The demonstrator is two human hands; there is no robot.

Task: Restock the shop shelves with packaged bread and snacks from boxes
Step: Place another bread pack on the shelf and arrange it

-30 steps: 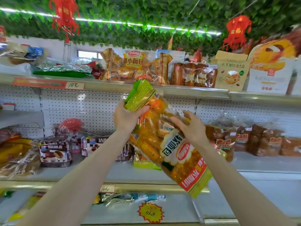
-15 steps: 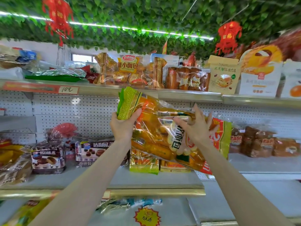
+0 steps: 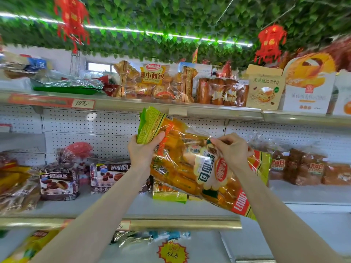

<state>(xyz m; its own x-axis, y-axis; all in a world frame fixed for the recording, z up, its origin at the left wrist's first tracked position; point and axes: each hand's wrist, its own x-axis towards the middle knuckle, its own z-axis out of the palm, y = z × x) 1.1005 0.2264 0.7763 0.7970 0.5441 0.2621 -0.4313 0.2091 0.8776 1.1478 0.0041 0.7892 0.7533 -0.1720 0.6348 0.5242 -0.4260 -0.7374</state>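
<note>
We are holding the yellow bread bag (image 3: pixel 199 168) above the front edge of the middle shelf (image 3: pixel 167 209).
Our left hand (image 3: pixel 141 152) is gripping its green end, right hand (image 3: pixel 233 150) pinching the film; a pack (image 3: pixel 153 82) labelled "小面包" is sitting on the top shelf (image 3: pixel 133 104).

Leaf garlands (image 3: pixel 171 16) are covering the ceiling, a light strip (image 3: pixel 133 32) glowing through. Red lanterns (image 3: pixel 73 19) are hanging upper left and right. White pegboard (image 3: pixel 95 130) is backing metal shelves (image 3: pixel 218 110).

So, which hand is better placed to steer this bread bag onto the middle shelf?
Probably the left hand: it grips the green end of the bread bag fully, whereas the right hand only pinches clear film at mid-bag.
</note>
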